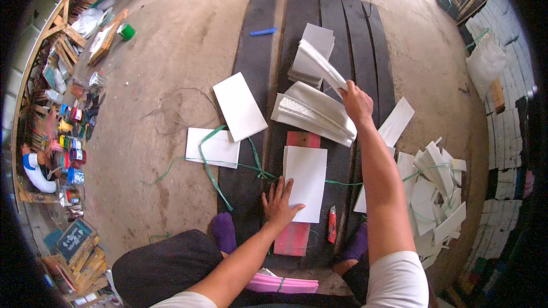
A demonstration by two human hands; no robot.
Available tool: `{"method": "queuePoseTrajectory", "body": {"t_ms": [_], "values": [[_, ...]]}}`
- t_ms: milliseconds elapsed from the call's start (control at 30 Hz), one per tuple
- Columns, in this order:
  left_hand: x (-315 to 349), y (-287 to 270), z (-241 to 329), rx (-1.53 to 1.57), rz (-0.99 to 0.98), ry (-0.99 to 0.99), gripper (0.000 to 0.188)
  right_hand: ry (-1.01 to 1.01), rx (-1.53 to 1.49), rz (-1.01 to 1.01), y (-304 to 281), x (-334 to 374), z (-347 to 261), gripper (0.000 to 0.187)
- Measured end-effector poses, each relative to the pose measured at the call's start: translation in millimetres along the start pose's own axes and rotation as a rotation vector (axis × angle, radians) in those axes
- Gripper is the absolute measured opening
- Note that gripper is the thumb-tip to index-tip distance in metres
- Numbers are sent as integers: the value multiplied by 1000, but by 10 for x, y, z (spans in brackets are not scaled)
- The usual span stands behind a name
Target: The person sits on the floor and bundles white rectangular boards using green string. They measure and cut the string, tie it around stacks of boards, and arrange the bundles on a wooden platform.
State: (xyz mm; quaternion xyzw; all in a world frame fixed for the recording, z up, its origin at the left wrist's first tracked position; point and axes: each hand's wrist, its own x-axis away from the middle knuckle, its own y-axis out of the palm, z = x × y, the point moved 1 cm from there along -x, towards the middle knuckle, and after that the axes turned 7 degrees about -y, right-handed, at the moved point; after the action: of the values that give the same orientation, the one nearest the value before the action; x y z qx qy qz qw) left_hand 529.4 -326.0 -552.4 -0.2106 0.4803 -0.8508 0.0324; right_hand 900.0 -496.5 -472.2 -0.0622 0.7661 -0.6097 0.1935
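Observation:
My left hand (278, 203) lies with its fingers spread on the lower left edge of a white rectangular sheet stack (307, 179). That stack rests across a red board (292, 241). Farther up, my right hand (358, 104) is closed on the near end of a white sheet (321, 60), tilted and seen nearly edge-on. Beneath it lies a fanned pile of white sheets (314, 111), and a greyish-white stack (313, 51) sits beyond. A red utility knife (331, 225) lies right of the red board. Green twine (206, 162) runs loosely across the boards.
Long black boards (257, 17) cover the floor before me. A blue strip-shaped tool (263, 32) lies far left on them. Two white sheets (240, 106) rest at left. White offcuts (439, 194) heap up at right. Pink bundled sheets (282, 283) sit between my legs. Paint jars (74, 157) line the left wall.

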Motion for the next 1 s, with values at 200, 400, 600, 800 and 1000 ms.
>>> {"method": "queuePoseTrajectory", "body": {"t_ms": [200,400,600,800,1000], "values": [[-1,-101,88,-98,114,11,101,209,-676,322,-677,801,-448,37],[-309,-387,256,1520,-158,-121,57,328,-1276,33,-298,2190,-758,38],[-91,-423,279,1430,-44,-209,43,326,-832,-18,-378,2890,-1304,51],[139,-301,180,1144,155,-166,37,550,-909,-42,-220,3120,-1290,46],[121,-18,-86,819,412,-120,40,780,-1013,330,70,3219,-733,36]]}}
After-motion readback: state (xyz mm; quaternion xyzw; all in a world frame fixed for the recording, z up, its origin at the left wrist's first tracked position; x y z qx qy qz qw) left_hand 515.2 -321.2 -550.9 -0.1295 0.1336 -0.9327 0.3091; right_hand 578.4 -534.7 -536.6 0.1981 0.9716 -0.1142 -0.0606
